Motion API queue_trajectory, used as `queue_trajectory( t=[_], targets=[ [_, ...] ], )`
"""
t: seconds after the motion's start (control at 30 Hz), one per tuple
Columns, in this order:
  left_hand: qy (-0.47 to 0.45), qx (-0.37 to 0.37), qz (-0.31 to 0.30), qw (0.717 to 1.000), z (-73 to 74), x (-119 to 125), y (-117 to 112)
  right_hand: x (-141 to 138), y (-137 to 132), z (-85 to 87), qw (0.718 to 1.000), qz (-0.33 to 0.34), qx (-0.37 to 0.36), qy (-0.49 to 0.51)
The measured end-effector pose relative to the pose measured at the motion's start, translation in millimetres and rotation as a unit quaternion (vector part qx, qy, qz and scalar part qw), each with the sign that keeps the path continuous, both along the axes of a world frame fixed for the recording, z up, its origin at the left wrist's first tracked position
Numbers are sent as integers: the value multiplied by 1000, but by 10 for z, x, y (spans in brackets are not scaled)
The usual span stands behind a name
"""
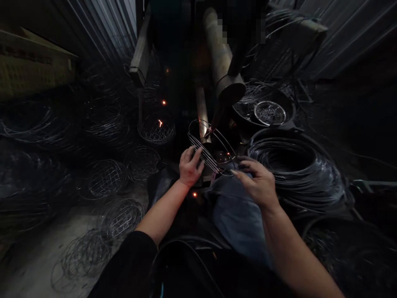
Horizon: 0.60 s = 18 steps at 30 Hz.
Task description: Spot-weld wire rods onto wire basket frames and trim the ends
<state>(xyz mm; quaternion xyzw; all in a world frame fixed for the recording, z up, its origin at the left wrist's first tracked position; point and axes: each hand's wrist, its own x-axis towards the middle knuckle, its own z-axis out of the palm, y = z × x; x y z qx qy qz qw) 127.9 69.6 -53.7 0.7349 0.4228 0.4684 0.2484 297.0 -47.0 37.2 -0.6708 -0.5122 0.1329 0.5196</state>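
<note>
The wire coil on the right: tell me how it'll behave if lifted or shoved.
The wire coil is probably heavy for its size, given its many tightly stacked turns. It will likely flex and shift rather than move as one rigid block, because its outer strands look loose. Lying flat, it seems unlikely to roll, though it might if stood on edge.

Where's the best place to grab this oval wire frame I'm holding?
Probably the outer hoop of the wire frame, on its right side, coming from below with your right hand. That rim is a single open curve, easy to close on. The closely spaced parallel wires are on the other side, under your left hand.
</note>
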Motion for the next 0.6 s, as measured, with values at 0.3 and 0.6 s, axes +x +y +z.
queue_trajectory(
  t=[0.3,0.6],
  targets=[
    [131,202,-62,969,-31,84,18,-200,89,162,995,30,51,-85],
    [40,154,-77,984,-115,-6,206,-281,575,331,978,13,58,-200]
  ],
)
